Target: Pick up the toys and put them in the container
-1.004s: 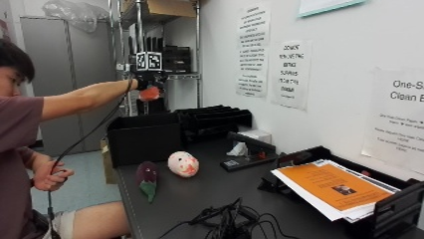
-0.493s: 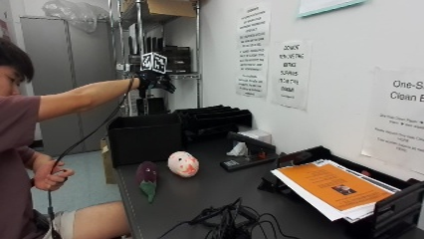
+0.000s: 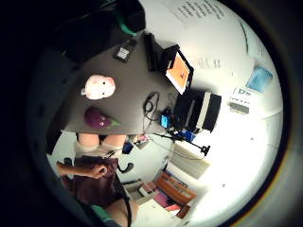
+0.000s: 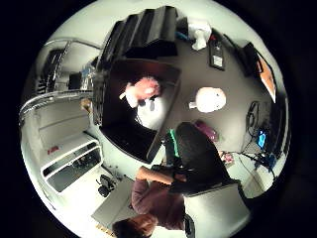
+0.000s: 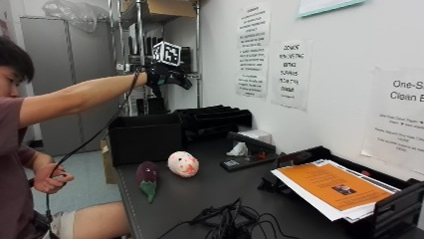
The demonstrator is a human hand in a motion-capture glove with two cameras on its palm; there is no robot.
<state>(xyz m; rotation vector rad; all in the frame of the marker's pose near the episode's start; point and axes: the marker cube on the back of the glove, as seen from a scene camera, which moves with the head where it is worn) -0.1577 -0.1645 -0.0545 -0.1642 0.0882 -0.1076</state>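
The red-pink toy (image 4: 143,89) held a second ago has been dropped into the black box (image 5: 146,144) at centre left, the gloved right hand (image 5: 167,78) is left open and empty above it, and two toys, a round pink one (image 5: 183,164) and a purple one (image 5: 147,175), are still to be picked off the bench (image 5: 212,194).

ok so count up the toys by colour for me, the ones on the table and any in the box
Pink toy in the black box: 1
Pale pink round toy on the table: 1
Purple eggplant toy on the table: 1
Total: 3 toys
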